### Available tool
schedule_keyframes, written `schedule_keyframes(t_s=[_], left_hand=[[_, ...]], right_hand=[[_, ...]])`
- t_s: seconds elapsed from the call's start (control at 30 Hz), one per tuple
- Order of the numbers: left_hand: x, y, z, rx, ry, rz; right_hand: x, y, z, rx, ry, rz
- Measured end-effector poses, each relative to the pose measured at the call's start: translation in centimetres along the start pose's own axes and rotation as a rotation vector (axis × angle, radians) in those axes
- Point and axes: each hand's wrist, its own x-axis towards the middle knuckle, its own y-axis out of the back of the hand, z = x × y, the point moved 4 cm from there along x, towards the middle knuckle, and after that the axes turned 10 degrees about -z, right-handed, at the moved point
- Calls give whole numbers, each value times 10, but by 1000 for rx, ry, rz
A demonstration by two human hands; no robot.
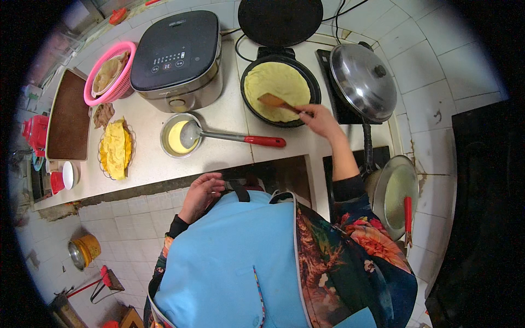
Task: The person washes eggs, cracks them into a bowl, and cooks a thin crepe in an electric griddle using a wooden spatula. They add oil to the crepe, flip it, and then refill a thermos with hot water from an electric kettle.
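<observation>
My right hand is closed around the handle of a wooden spatula, whose blade lies over a round yellow pancake. The pancake fills most of an electric griddle with its black lid raised. My left hand is empty, fingers apart and slightly curled, in front of the counter's edge. Between the hands and the rice cooker, a metal bowl holds yellow batter, and a ladle with a red handle rests across its rim. Folded yellow pancakes lie on a wire rack at the left.
A rice cooker stands behind the bowl, beside a pink basket. A brown tray leans at the far left. Right of the griddle are a lidded pan on a cooktop and a large bowl with a red-handled tool.
</observation>
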Motion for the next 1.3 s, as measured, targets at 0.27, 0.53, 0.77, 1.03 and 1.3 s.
schedule_keyframes(t_s=[0.27,0.53,0.77,1.03,1.3], left_hand=[[-1,-2,-2,24,28,-11],[-2,-1,-6,5,10,20],[4,-4,-5,-9,5,-8],[-3,0,-5,-5,3,38],[-6,3,-6,-11,-6,30]], right_hand=[[40,16,53,-156,-235,349],[-44,11,29,-145,-290,235],[-22,-40,0,-34,25,108],[34,16,8,4,-27,274],[4,18,34,-186,-505,304]])
